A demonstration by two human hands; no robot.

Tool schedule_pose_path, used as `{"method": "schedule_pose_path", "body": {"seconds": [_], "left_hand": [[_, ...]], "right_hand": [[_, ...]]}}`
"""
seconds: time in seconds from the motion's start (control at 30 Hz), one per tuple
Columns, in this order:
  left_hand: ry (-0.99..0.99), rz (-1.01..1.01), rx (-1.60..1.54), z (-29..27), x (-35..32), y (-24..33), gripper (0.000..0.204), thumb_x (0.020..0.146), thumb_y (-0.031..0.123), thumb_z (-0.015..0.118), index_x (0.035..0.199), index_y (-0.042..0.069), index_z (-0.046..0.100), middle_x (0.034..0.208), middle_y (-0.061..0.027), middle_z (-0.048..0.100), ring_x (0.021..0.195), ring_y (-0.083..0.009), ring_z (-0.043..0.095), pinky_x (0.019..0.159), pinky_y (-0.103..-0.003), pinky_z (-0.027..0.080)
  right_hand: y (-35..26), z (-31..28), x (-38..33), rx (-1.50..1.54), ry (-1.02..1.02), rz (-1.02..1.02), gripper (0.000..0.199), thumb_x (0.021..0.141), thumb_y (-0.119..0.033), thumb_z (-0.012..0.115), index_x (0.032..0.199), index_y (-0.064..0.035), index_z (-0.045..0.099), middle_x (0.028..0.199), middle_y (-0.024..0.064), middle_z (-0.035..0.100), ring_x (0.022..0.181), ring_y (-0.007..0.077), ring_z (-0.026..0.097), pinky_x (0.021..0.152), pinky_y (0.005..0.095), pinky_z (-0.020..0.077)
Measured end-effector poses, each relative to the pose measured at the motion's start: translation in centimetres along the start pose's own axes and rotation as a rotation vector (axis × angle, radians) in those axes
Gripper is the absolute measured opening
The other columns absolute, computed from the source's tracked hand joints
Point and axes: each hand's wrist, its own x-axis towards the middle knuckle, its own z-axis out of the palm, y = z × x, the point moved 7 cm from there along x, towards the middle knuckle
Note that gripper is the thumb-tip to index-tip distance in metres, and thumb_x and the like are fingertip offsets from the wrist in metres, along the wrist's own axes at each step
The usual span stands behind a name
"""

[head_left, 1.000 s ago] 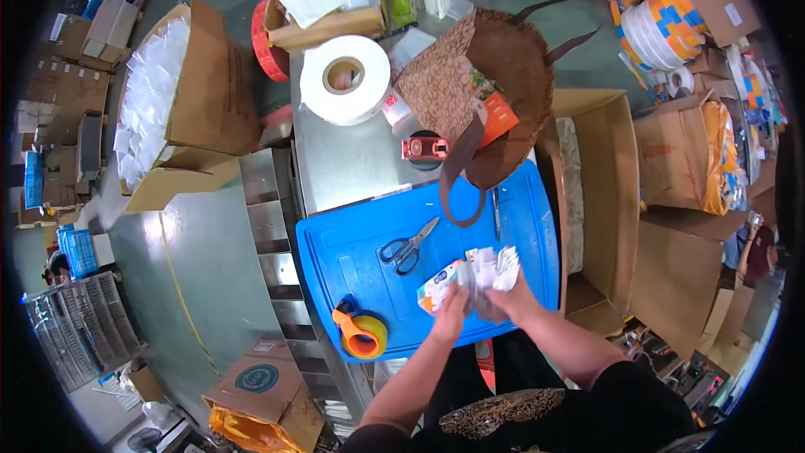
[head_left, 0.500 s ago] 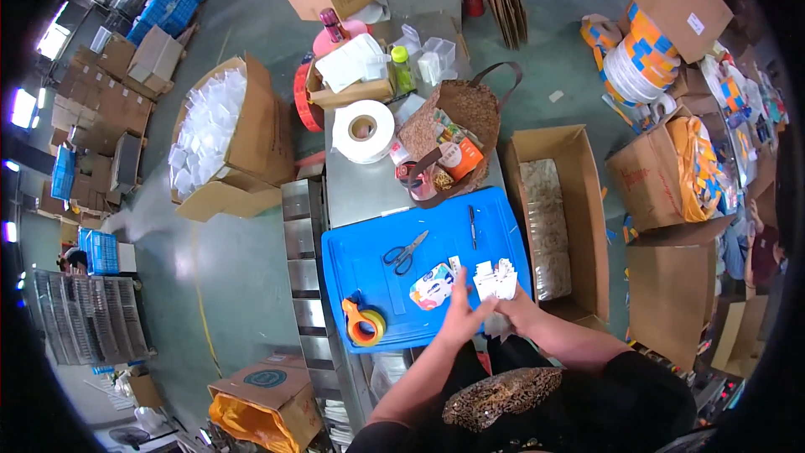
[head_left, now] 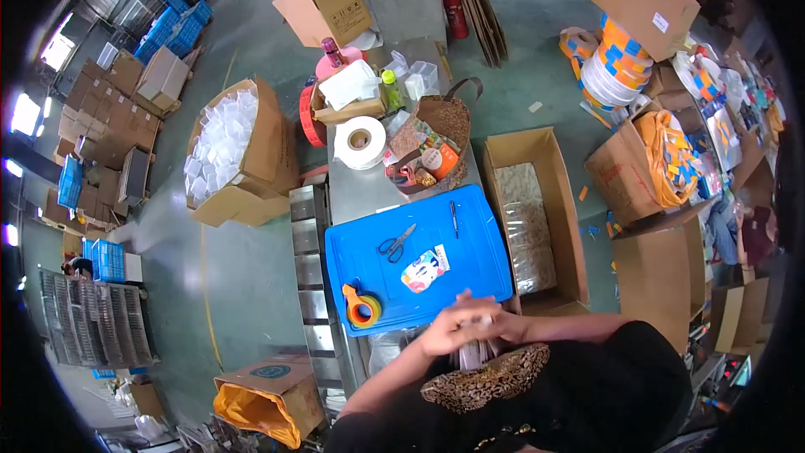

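My left hand point(head_left: 449, 331) and my right hand point(head_left: 510, 325) are closed together in front of my chest. They are wrapped around a bundle of white paper slips point(head_left: 475, 356), its lower part showing under the fingers and the rest mostly hidden. Beyond them is a blue plastic lid point(head_left: 394, 298). On it lie a white pack with a colourful print point(head_left: 422, 272), a small white printed slip point(head_left: 442, 257), dark-handled scissors point(head_left: 395, 245), a pen point(head_left: 454, 220) and an orange tape dispenser point(head_left: 360, 308).
Behind the lid stand a white label roll point(head_left: 360, 143) and a brown patterned bag point(head_left: 449, 130). An open carton with wrapped packs point(head_left: 527, 231) is on the right. A carton of translucent white pieces point(head_left: 222, 147) stands left, past a metal rack point(head_left: 310, 239).
Both hands have drawn back toward my chest with the paper bundle and come together around it. The view has shifted slightly.
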Motion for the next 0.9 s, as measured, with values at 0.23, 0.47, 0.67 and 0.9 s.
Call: {"method": "schedule_pose_path", "body": {"seconds": [0.23, 0.47, 0.67, 0.9], "left_hand": [[0.226, 0.06, 0.47, -1.3, -2.8, 1.5, 0.056, 0.081, 0.018, 0.053, 0.132, 0.01, 0.03, 0.136, -0.0127, 0.028, 0.125, -0.0297, 0.027, 0.102, -0.044, 0.013], [0.276, -0.065, -0.68, -0.3, -4.5, -0.7, 0.091, 0.076, 0.011, 0.058, 0.135, 0.011, -0.011, 0.135, -0.0127, 0.02, 0.122, -0.025, 0.029, 0.098, -0.038, 0.026], [0.008, -0.516, -0.59, 1.7, -4.9, -2.6, 0.056, 0.078, 0.005, 0.054, 0.127, 0.004, 0.028, 0.115, -0.0058, 0.047, 0.1, -0.0167, 0.05, 0.081, -0.029, 0.041], [0.024, -0.542, -0.513, 1.3, -3.7, -2.2, 0.051, 0.074, 0.007, 0.053, 0.122, 0.005, 0.036, 0.106, -0.0096, 0.052, 0.097, -0.0216, 0.053, 0.082, -0.034, 0.043]], "right_hand": [[-2.8, 3.7, 1.3, 0.06, -0.034, -0.156, 0.056, 0.076, -0.006, 0.06, 0.125, -0.0071, 0.033, 0.118, 0.0068, 0.045, 0.11, 0.0179, 0.043, 0.092, 0.0328, 0.036], [-4.8, 3.5, 0.8, -0.306, 0.333, -0.305, 0.065, 0.074, -0.016, 0.063, 0.127, -0.0068, 0.028, 0.114, 0.0092, 0.048, 0.104, 0.023, 0.047, 0.089, 0.0366, 0.0366], [-7.6, 3.2, -2.9, -1.167, 0.558, -0.251, 0.07, 0.069, -0.045, 0.06, 0.124, -0.0083, 0.038, 0.118, 0.0157, 0.045, 0.109, 0.0356, 0.04, 0.092, 0.0391, 0.0311], [-8.0, 3.4, -4.3, -0.693, 0.618, -0.579, 0.094, 0.073, -0.03, 0.066, 0.132, 0.0066, 0.003, 0.128, 0.027, 0.03, 0.12, 0.0306, 0.032, 0.098, 0.0337, 0.0276]]}}
